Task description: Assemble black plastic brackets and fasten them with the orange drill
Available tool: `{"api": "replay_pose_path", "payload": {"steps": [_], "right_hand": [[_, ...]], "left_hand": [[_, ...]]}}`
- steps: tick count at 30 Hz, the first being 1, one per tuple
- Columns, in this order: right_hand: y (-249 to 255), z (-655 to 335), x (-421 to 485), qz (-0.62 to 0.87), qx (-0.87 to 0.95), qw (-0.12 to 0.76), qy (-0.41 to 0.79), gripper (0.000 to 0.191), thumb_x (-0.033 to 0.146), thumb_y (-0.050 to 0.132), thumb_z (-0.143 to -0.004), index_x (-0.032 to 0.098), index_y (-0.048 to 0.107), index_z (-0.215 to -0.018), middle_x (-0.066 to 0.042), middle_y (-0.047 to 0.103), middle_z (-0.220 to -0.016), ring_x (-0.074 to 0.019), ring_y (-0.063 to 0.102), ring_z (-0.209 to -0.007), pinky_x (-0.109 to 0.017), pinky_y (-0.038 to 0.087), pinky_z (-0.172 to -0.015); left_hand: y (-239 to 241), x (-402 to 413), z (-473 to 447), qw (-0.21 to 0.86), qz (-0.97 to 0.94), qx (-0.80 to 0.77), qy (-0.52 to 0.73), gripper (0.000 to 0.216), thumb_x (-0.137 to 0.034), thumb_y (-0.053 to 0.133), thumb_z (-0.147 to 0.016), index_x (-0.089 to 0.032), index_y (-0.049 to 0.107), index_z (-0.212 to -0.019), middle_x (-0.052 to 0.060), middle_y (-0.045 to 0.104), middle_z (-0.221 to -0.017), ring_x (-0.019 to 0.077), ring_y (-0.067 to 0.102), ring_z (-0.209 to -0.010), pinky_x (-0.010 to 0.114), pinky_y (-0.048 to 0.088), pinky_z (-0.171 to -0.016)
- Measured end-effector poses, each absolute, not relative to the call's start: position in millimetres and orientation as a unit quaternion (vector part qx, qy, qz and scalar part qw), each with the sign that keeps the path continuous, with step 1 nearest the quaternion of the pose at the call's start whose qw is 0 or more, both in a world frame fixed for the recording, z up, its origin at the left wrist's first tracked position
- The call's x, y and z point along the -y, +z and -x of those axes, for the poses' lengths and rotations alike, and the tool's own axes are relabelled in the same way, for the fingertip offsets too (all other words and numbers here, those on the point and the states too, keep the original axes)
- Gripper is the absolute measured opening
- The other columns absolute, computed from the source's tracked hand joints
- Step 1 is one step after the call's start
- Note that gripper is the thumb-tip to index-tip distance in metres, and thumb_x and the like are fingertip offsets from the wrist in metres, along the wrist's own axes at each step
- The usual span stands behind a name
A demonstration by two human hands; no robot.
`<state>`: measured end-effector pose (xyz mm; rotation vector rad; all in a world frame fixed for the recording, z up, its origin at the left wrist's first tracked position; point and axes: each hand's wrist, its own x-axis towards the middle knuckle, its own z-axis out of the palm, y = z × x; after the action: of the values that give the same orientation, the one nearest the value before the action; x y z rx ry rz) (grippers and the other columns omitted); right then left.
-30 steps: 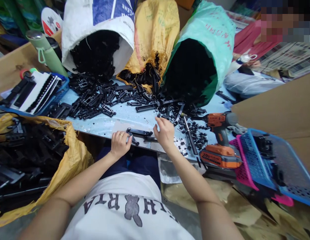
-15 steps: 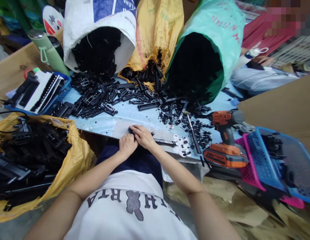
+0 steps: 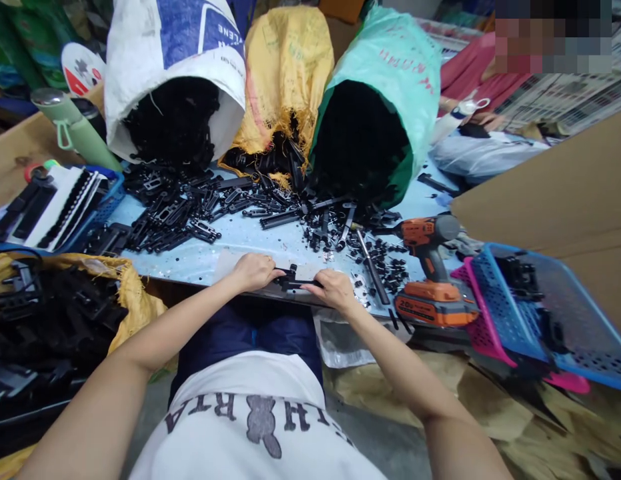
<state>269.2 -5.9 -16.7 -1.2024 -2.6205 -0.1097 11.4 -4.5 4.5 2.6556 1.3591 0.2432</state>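
Observation:
My left hand (image 3: 253, 271) and my right hand (image 3: 334, 289) both grip a long black plastic part (image 3: 293, 281) at the near edge of the light blue table (image 3: 250, 239). The left hand closes on its left end, the right hand pinches its right end. A pile of black plastic parts (image 3: 180, 210) lies beyond my left hand. Small black pieces (image 3: 385, 263) are scattered beyond my right hand.
Three tipped sacks, white (image 3: 180, 73), yellow (image 3: 285, 73) and green (image 3: 385, 87), spill black parts onto the table. An orange cordless drill (image 3: 430, 267) lies at right beside blue and pink baskets (image 3: 535, 313). A yellow sack of parts (image 3: 55, 313) stands at left. Another person sits at the back right.
My hands came together on the black part, then spread to its two ends. The right hand had been reaching toward the small pieces a second ago.

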Motion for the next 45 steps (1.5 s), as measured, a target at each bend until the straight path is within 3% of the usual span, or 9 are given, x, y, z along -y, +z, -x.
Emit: {"api": "replay_pose_path", "payload": {"steps": [5,8,10,12,16,25,42,45], "right_hand": [[17.3,-267.9,14.4,0.365,0.926,0.094,0.037,0.063,0.064,0.024,-0.089,0.016,0.058,-0.066,-0.005,0.058,-0.06,-0.0148,0.054,-0.058,-0.025,0.03,-0.055],[32.1,-257.7,20.4,0.402,0.913,0.073,0.01,0.061,0.069,0.038,-0.082,0.014,0.061,-0.095,-0.009,0.064,-0.076,-0.0198,0.059,-0.07,-0.027,0.035,-0.06],[34.6,-247.5,22.7,0.399,0.914,0.077,-0.006,0.07,0.067,0.049,-0.077,0.012,0.051,-0.119,-0.013,0.065,-0.094,-0.0236,0.061,-0.083,-0.029,0.04,-0.067],[32.2,-237.4,23.8,0.385,0.921,0.064,0.002,0.071,0.057,0.057,-0.078,0.011,0.041,-0.13,-0.015,0.063,-0.104,-0.0247,0.06,-0.091,-0.03,0.043,-0.071],[27.8,-224.3,23.5,0.418,0.908,-0.006,0.005,0.06,0.038,0.061,-0.08,0.01,0.039,-0.128,-0.015,0.063,-0.1,-0.0235,0.062,-0.082,-0.029,0.043,-0.064],[38.7,-232.1,3.5,0.308,0.951,-0.01,0.013,0.036,0.038,0.059,-0.079,0.014,0.049,-0.104,-0.01,0.057,-0.094,-0.0207,0.057,-0.081,-0.028,0.04,-0.064],[28.3,-225.5,-2.4,0.332,0.943,0.015,0.006,0.027,0.033,0.059,-0.079,0.013,0.053,-0.097,-0.009,0.059,-0.089,-0.0181,0.057,-0.075,-0.025,0.036,-0.058],[31.5,-227.6,-2.0,0.335,0.942,0.029,0.008,0.038,0.044,0.056,-0.083,0.013,0.052,-0.105,-0.01,0.06,-0.093,-0.0191,0.058,-0.079,-0.026,0.037,-0.06]], "left_hand": [[16.5,17.2,-11.3,0.115,-0.857,-0.492,0.099,0.047,-0.039,0.029,-0.095,-0.018,0.068,-0.081,0.007,0.07,-0.081,0.018,0.064,-0.08,0.026,0.041,-0.065],[19.1,22.4,-18.9,0.094,-0.832,-0.54,0.089,0.054,-0.043,0.027,-0.095,-0.014,0.07,-0.081,0.012,0.07,-0.081,0.0212,0.066,-0.077,0.029,0.042,-0.064],[20.5,24.3,-25.2,0.084,-0.826,-0.551,0.083,0.058,-0.045,0.025,-0.095,-0.012,0.07,-0.082,0.014,0.07,-0.081,0.0224,0.066,-0.076,0.029,0.043,-0.064],[21.3,25.6,-30.9,0.078,-0.821,-0.561,0.08,0.059,-0.045,0.023,-0.095,-0.011,0.071,-0.083,0.015,0.07,-0.08,0.0232,0.066,-0.075,0.03,0.043,-0.063],[20.5,26.1,-37.5,0.055,-0.803,-0.59,0.065,0.062,-0.042,0.019,-0.096,-0.008,0.07,-0.084,0.016,0.069,-0.078,0.0252,0.067,-0.072,0.03,0.043,-0.058],[16.3,23.1,-38.0,0.067,-0.812,-0.576,0.066,0.062,-0.044,0.021,-0.096,-0.009,0.071,-0.083,0.016,0.07,-0.078,0.0234,0.067,-0.074,0.029,0.043,-0.06],[11.6,9.0,-38.4,0.057,-0.799,-0.596,0.058,0.062,-0.044,0.019,-0.096,-0.01,0.07,-0.086,0.015,0.07,-0.08,0.0225,0.067,-0.074,0.028,0.043,-0.061],[16.2,5.3,-33.5,0.069,-0.812,-0.577,0.058,0.059,-0.045,0.023,-0.095,-0.012,0.07,-0.085,0.014,0.071,-0.082,0.0219,0.066,-0.075,0.028,0.042,-0.062]]}}
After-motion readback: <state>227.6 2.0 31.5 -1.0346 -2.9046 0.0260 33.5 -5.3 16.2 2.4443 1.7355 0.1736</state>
